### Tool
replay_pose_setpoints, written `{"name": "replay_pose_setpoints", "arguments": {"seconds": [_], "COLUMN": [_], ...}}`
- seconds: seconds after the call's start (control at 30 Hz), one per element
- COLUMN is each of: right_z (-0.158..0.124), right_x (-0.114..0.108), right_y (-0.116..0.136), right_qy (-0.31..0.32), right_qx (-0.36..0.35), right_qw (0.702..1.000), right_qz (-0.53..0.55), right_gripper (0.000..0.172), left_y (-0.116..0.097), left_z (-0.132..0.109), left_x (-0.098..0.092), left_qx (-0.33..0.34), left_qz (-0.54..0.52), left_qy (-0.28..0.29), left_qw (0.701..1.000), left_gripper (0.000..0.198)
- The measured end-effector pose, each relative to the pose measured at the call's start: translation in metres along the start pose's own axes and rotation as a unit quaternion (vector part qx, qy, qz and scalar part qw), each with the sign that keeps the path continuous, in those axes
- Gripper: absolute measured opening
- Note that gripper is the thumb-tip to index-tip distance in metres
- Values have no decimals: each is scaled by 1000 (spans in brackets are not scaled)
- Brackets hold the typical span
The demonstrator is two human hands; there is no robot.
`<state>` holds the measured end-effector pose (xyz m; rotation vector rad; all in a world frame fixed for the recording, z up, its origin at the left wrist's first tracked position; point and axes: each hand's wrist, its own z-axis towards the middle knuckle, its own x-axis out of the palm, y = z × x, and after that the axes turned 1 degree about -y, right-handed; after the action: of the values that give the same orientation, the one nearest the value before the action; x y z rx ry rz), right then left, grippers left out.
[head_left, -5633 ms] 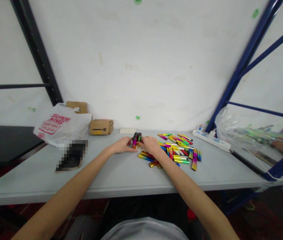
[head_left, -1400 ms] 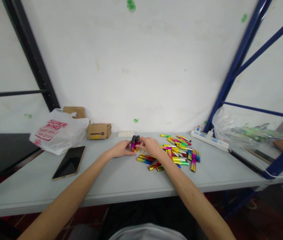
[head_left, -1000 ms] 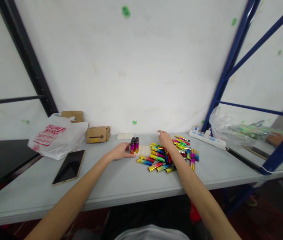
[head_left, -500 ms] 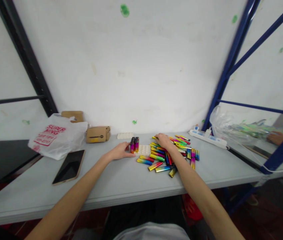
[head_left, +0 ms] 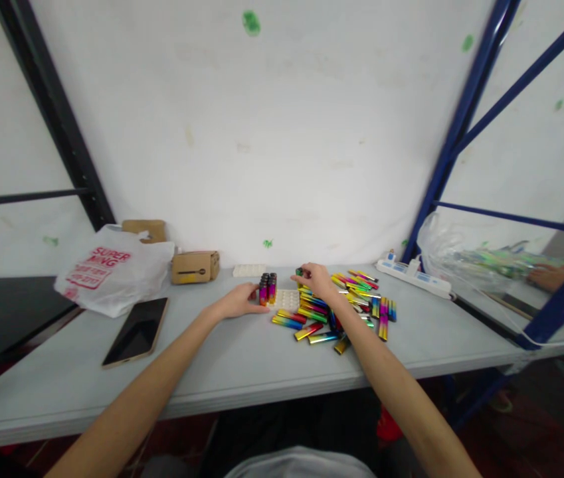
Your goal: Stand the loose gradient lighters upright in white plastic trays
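Head: likely steadying upright metallic-purple lighters (head_left: 268, 289) on white tray (head_left: 289, 301) with wide-spread left hand (head_left: 238, 301); pinching dark-ended lighter (head_left: 299, 271) in right hand (head_left: 317, 278).

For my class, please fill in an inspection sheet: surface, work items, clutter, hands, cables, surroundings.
Surface: grey tabletop, straight front edge.
Work items: upright lighters at the left end of a white tray; loose lighters heaped to its right; second white tray behind.
Clutter: phone, plastic bag and cardboard box, all at left.
Hands: left hand curled beside the upright lighters, contact unclear; right hand pinching a mostly hidden lighter.
Cables: power strip with plugs in it; white cable at far right.
Surroundings: white wall with green marks, blue post, another person's hand at right.
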<state>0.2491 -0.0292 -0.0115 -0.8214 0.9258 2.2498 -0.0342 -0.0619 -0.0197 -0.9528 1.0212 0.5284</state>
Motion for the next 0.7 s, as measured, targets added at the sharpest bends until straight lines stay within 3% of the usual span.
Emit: {"name": "replay_pose_setpoints", "arguments": {"seconds": [0.13,0.27,0.37,0.5,0.57,0.7], "right_z": [-3,-6,-7,-6,-6,-4], "right_x": [1,4,6,10,13,19], "right_y": [7,13,18,22,21,18], "right_qy": [-5,55,33,11,10,4], "right_qx": [-43,12,23,135,195,206], "right_qw": [999,993,992,979,966,965], "right_qz": [24,104,119,155,167,163], "right_gripper": [37,32,37,63,62,49], "left_y": [2,3,2,0,0,0], "left_z": [1,2,1,0,0,-1], "left_x": [1,2,1,0,0,0], "left_qx": [13,6,8,14,12,6], "left_qz": [-3,-1,0,-2,-1,0], "left_qy": [0,6,7,7,9,5], "left_qw": [1000,1000,1000,1000,1000,1000], "left_gripper": [61,61,62,60,61,63]}}
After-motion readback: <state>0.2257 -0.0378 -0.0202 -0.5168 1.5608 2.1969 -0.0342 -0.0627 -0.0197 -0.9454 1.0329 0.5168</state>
